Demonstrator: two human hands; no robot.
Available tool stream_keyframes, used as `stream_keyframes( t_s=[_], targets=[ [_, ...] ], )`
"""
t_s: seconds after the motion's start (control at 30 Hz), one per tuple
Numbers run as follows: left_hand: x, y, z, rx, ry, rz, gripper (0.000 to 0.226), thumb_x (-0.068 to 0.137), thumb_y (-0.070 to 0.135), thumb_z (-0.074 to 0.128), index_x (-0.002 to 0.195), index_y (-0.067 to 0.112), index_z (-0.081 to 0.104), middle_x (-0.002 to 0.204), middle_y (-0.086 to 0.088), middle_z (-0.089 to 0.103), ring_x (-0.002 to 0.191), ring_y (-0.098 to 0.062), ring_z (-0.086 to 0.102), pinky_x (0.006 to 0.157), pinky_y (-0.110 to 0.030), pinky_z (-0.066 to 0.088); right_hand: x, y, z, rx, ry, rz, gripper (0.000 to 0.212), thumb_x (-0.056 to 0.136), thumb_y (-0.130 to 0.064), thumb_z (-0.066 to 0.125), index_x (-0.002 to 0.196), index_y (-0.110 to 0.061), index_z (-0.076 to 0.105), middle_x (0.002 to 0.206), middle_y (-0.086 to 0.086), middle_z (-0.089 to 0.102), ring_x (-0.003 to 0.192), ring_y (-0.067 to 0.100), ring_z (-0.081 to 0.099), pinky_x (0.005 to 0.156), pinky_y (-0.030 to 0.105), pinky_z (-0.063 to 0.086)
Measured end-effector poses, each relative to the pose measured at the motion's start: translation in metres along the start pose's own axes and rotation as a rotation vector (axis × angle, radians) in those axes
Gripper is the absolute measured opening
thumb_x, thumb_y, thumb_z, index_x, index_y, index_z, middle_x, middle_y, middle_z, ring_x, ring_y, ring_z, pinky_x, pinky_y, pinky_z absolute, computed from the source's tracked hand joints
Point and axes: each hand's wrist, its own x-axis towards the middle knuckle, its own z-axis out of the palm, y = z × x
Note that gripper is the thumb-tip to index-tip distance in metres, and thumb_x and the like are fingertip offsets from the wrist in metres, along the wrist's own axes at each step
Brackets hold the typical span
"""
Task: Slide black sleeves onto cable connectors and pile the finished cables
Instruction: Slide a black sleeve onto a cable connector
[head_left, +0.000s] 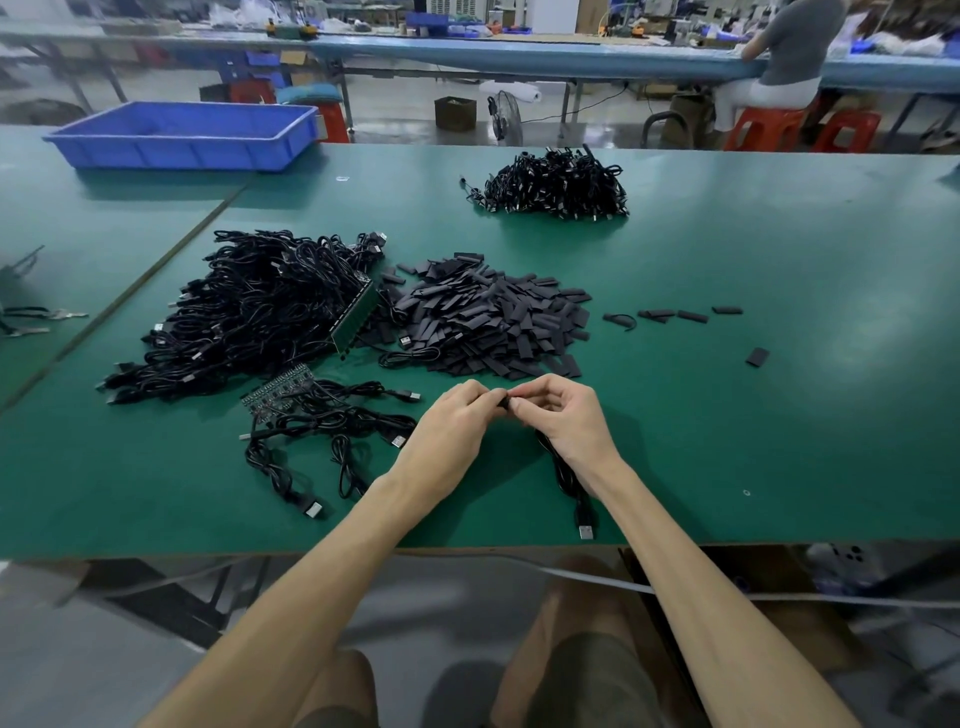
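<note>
Hands meet near the table's (779, 415) 6 o'clock edge. Our left hand (457, 418) and right hand (566, 415) both pinch the end of one cable (569, 483), fingertips touching. Sleeve or connector there, we can't tell. Its plug lies toward us. Sleeve pile (493, 322) at 12 from the hands, loose cables (249, 312) at 10, far cable pile (558, 184) beyond, toward 1.
</note>
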Motion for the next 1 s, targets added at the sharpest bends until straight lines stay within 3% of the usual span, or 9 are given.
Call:
stream_keyframes(
  t_s=[0.2,0.4,0.47,0.63,0.83,1.0],
  targets=[
    [0.0028,-0.0003,-0.0032,-0.037,-0.001,-0.116,0.026,0.101,0.013,0.06,0.125,0.008,0.069,0.103,-0.01,0.066,0.092,-0.03,0.063,0.081,-0.04,0.05,-0.0012,-0.0012,0.0008,0.034,-0.014,-0.019,0.009,0.094,-0.012,0.075,0.102,-0.012,0.079,0.091,0.002,0.08,0.084,0.016,0.074,0.082,0.024,0.059],
    [0.0021,0.0044,-0.0059,-0.139,0.018,-0.276,0.032,0.102,0.018,0.058,0.131,0.007,0.066,0.113,-0.009,0.066,0.103,-0.026,0.061,0.083,-0.013,0.027,-0.0025,0.0004,0.0019,0.049,0.02,-0.008,0.01,0.094,-0.009,0.074,0.102,-0.013,0.077,0.091,0.002,0.08,0.081,0.015,0.076,0.079,0.021,0.057],
    [0.0015,0.005,-0.0067,-0.14,0.003,-0.275,0.033,0.103,0.018,0.058,0.132,0.006,0.065,0.115,-0.01,0.065,0.104,-0.027,0.061,0.085,-0.016,0.032,-0.0027,0.0007,0.0023,0.061,0.03,-0.008,0.009,0.093,-0.009,0.076,0.101,-0.012,0.076,0.09,0.003,0.08,0.082,0.017,0.076,0.08,0.022,0.058],
    [0.0002,0.0058,-0.0083,-0.085,-0.042,-0.2,0.032,0.101,0.013,0.061,0.131,0.002,0.065,0.11,-0.015,0.065,0.1,-0.032,0.062,0.086,-0.042,0.051,-0.0028,0.0019,0.0009,0.062,0.025,-0.02,0.009,0.09,-0.008,0.079,0.097,-0.013,0.078,0.089,0.002,0.08,0.084,0.017,0.077,0.081,0.023,0.059],
    [-0.0008,0.0074,-0.0087,0.008,-0.051,-0.096,0.03,0.096,0.005,0.066,0.126,0.002,0.067,0.099,-0.012,0.064,0.089,-0.029,0.063,0.076,-0.043,0.055,-0.002,0.0021,0.0001,0.087,-0.003,-0.017,0.012,0.087,-0.004,0.08,0.096,-0.013,0.08,0.093,0.004,0.081,0.092,0.02,0.077,0.091,0.032,0.06],
    [-0.0001,0.0081,-0.0092,-0.041,-0.042,-0.118,0.03,0.099,0.008,0.063,0.128,0.002,0.066,0.102,-0.011,0.064,0.094,-0.029,0.062,0.081,-0.042,0.053,-0.0018,0.0026,-0.0004,0.073,-0.009,-0.023,0.011,0.088,-0.007,0.08,0.095,-0.015,0.081,0.094,0.003,0.08,0.094,0.02,0.077,0.093,0.035,0.06]
  ],
)
